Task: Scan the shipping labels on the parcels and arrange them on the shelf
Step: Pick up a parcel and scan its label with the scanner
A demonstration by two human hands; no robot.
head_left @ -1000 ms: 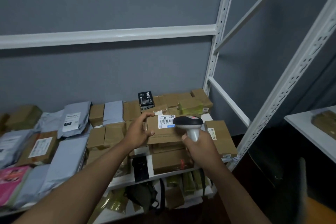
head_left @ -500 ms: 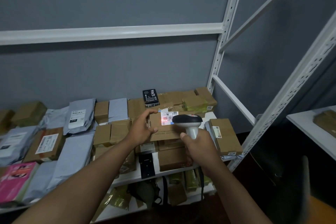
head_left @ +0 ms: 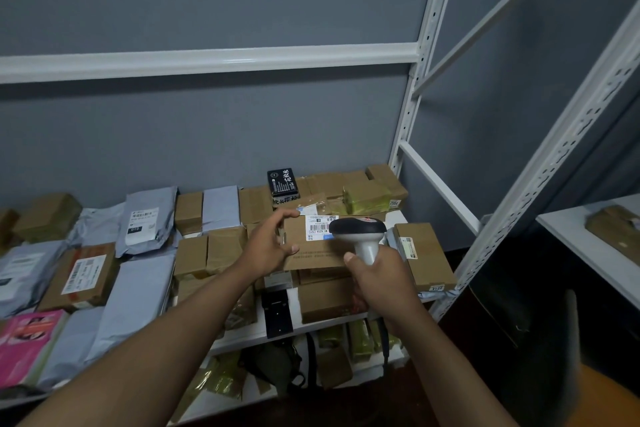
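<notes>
My left hand (head_left: 268, 246) grips the left end of a flat brown cardboard parcel (head_left: 313, 255) above the shelf's right part. Its white shipping label (head_left: 318, 226) faces up. My right hand (head_left: 382, 284) holds the grey handle of a barcode scanner (head_left: 358, 230), whose dark head hangs over the label's right edge and hides part of it. The white shelf (head_left: 398, 217) beneath is packed with brown boxes and grey mailer bags.
A brown box (head_left: 424, 255) lies at the shelf's right end by the white upright (head_left: 540, 180). A black box (head_left: 282, 184) stands at the back. A pink package (head_left: 26, 343) lies front left. A lower shelf holds more parcels. A white table (head_left: 588, 246) with a parcel stands right.
The red scan light seen on the label half a second ago is gone. Both hands with parcel and scanner stay nearly in place; the view has shifted slightly.
</notes>
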